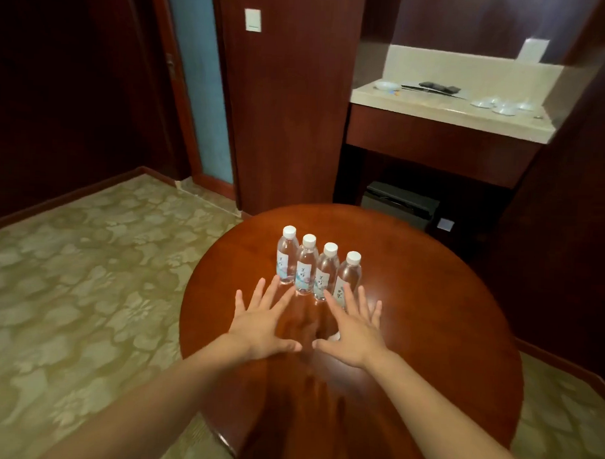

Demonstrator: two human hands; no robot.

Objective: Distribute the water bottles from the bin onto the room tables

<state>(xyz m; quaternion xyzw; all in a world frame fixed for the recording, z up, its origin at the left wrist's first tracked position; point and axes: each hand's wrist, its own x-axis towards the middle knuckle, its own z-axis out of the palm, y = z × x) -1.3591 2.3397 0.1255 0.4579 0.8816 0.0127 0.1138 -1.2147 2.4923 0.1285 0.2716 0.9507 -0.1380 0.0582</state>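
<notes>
Several clear water bottles [306, 269] with white caps and pale labels stand upright in a slanted row on a round, dark red wooden table [429, 302]. My left hand [263, 326] is spread flat, palm down, just in front of the row's left end, fingers straight. My right hand [354, 332] is spread the same way in front of the right end, its fingertips overlapping the base of the rightmost bottle [348, 277]. Neither hand holds anything. No bin is in view.
Behind the table stands a wooden cabinet with a pale stone counter [435, 110] carrying glass dishes and a dark tray. A dark box [401, 202] sits under the counter. Patterned carpet [87, 273] spreads to the left, with a door beyond.
</notes>
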